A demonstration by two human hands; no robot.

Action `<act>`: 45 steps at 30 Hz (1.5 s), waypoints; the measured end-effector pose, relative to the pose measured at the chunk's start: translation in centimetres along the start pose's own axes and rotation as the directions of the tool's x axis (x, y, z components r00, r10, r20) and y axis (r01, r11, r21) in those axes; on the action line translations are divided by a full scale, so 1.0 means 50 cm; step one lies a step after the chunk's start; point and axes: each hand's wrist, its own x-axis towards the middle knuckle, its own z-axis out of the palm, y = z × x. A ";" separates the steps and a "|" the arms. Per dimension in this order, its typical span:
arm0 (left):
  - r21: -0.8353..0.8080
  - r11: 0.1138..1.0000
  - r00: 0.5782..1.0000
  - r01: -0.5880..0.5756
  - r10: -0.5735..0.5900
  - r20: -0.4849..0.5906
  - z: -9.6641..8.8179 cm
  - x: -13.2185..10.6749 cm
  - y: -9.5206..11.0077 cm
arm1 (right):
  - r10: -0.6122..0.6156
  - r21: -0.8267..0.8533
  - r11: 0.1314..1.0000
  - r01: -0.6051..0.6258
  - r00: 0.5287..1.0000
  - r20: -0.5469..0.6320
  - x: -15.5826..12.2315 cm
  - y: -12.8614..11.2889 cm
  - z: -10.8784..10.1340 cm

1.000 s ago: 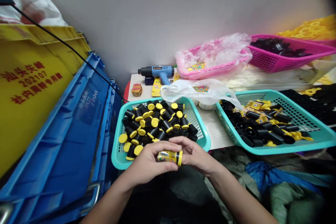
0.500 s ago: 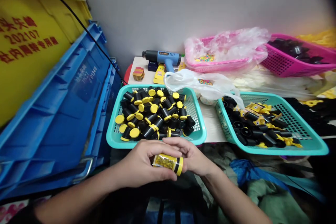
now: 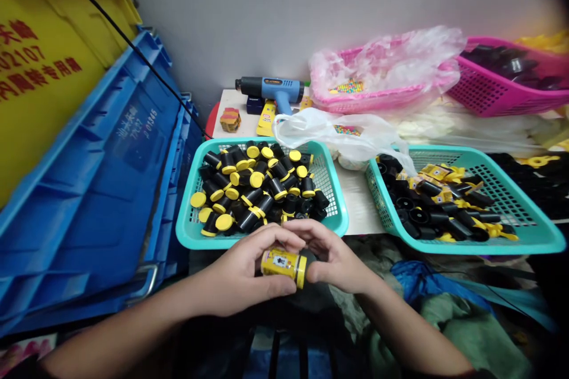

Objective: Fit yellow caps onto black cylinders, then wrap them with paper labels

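My left hand is closed around a small cylindrical jar with a printed yellow label and a yellow cap, lying on its side with the cap toward the right. My right hand curls round the capped end, thumb beside the cap and fingers behind the jar; their exact contact is partly hidden. Just beyond both hands sits a turquoise basket piled with black cylinders that have yellow caps. A second turquoise basket at the right holds black cylinders and yellow plastic parts.
A blue heat gun lies at the back near a tape-wrapped block. Pink baskets with plastic bags and black parts stand at back right. Blue crates and a yellow crate flank the left, crossed by a black cable.
The jar has turned in my hands: a label side with a picture now faces up instead of a patterned side. My right thumb has shifted slightly away from the cap.
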 end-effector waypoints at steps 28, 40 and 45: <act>0.641 0.757 0.863 -0.129 0.404 -0.303 -0.081 -0.004 -0.008 | -0.253 -0.593 0.788 0.167 0.965 -0.064 0.140 -0.045 -0.002; 0.966 0.174 0.888 -0.193 0.450 0.096 -0.133 0.091 -0.040 | -0.350 -0.776 0.147 -0.614 0.701 -0.621 0.249 -0.242 -0.310; 0.969 0.134 0.877 -0.205 0.464 0.122 -0.135 0.118 -0.069 | -0.386 -0.782 0.097 -0.616 0.701 -0.600 0.192 -0.255 -0.358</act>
